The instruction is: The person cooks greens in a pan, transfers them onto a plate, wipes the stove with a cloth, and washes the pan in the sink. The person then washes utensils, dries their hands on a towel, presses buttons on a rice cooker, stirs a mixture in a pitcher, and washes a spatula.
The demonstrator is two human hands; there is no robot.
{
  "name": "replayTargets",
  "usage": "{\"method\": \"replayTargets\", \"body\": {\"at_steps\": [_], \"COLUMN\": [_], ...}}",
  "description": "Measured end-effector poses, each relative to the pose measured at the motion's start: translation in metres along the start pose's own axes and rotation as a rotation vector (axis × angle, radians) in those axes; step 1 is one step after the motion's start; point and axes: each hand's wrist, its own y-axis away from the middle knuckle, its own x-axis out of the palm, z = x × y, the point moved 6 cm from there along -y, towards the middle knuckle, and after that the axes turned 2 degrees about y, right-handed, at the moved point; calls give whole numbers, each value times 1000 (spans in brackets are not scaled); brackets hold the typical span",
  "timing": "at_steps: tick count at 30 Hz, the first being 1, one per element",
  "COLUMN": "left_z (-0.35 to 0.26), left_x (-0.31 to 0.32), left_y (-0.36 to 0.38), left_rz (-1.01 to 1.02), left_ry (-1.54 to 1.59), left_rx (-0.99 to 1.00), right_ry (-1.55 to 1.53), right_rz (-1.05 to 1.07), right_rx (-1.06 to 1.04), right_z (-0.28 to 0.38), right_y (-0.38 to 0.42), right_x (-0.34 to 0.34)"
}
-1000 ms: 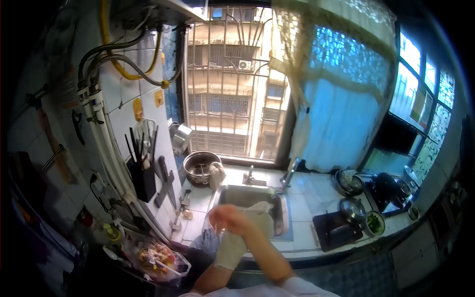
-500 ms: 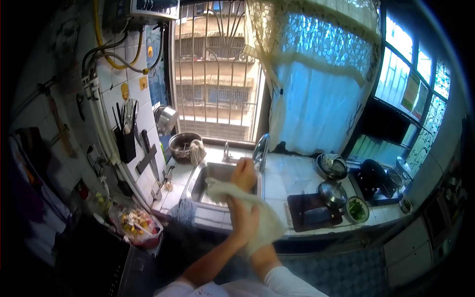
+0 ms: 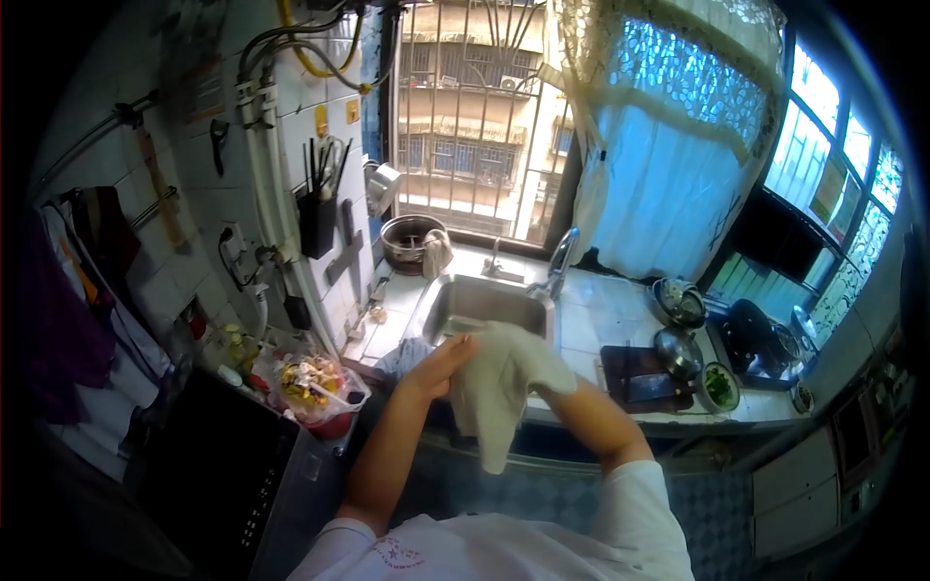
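A pale beige cloth (image 3: pixel 499 392) hangs in front of the sink, its lower end dangling past the counter edge. My left hand (image 3: pixel 448 366) is closed on its left side, fingers curled into the fabric. The cloth drapes over my right hand, so those fingers are hidden; only my right forearm (image 3: pixel 601 416) shows below it. Behind the cloth lies the steel sink (image 3: pixel 441 302), with a faucet (image 3: pixel 562 259) at its back right corner.
A dark pot (image 3: pixel 402 254) with a rag over its rim stands left of the sink. To the right are a dark cutting board (image 3: pixel 625 360), a lidded pan (image 3: pixel 678 351) and a bowl of greens (image 3: pixel 717 387). A bagged waste bin (image 3: pixel 315 392) stands at lower left.
My left hand has moved from my right forearm to the cloth's left side. My right hand has dropped from above the sink and is now under the cloth. The view has shifted left.
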Motion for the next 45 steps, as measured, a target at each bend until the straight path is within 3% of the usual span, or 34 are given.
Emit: {"method": "replayTargets", "body": {"at_steps": [1, 2, 3, 6, 7, 8, 10, 11, 15, 16, 17, 18, 19, 20, 21, 22, 23, 24, 26, 27, 28, 31, 34, 38, 42, 44, 45], "left_z": [-8, -19, -49, -61, -60, -60, -68, -73, -87, -91, -95, -99, -106, -114, -115, -111, -92, -100, -126, -125, -125, -131, -145, -139, -128, -112, -115], "left_x": [-12, -20, 0, -33, -50, -57, -76, -82, -110, -119, -136, -148, -148, -143, -138, -134, -164, -144, -89, -89, -94, -93, -82, -80, -85, -102, -91], "left_y": [11, 24, 43, 70, 80, 84, 107, 114, 136, 139, 142, 145, 147, 148, 146, 142, 108, 118, 155, 151, 145, 146, 151, 153, 145, 130, 143], "left_rz": [48, 100, 135, -54, -289, -291, -653, -721, -857, -867, -927, -978, -921, -781, -787, -790, -522, -516, -716, -575, -462, -407, -420, -472, -523, -493, -662], "left_ry": [20, 38, -5, -128, -252, -251, -575, -637, -639, -637, -450, -260, -38, 110, 222, 332, 491, 485, 229, 48, -86, -128, -275, -90, 44, 531, 434], "left_rx": [188, 377, 460, 492, 544, 540, 645, 747, 761, 761, 765, 769, 738, 698, 622, 539, 569, 560, 530, 568, 482, 472, 568, 578, 596, 606, 575], "right_ry": [941, 1788, 1854, 1634, 1575, 1530, 1469, 1450, 1293, 1195, 1413, 1543, 1672, 1319, 1183, 1103, 1029, 1012, 989, 385, 177, 13, 64, 290, 675, 891, 1113], "right_rz": [273, 389, 444, 549, 559, 566, 578, 576, 442, 328, 328, 366, 406, 98, 78, 59, 45, -105, -265, -43, -19, -92, -197, -311, -415, -492, -613], "right_rx": [-161, -586, -544, -117, -19, 52, 144, 176, 281, 248, -19, -34, -53, -137, -418, -552, -686, -544, -407, -327, -296, -358, -460, -599, -793, -812, -776], "right_z": [15, 30, 22, -2, -9, -15, -25, -29, -41, -42, -46, -42, -37, -16, -30, -47, -63, -76, -89, -108, -108, -107, -101, -92, -70, -26, -5], "right_y": [-15, -25, -35, -69, -75, -81, -89, -94, -119, -115, -113, -110, -107, -94, -114, -129, -142, -155, -161, -160, -154, -142, -135, -128, -124, -86, -74], "right_x": [33, 65, 81, 117, 127, 136, 153, 160, 178, 178, 189, 206, 223, 236, 228, 229, 229, 231, 209, 195, 196, 206, 211, 211, 210, 236, 248]}}
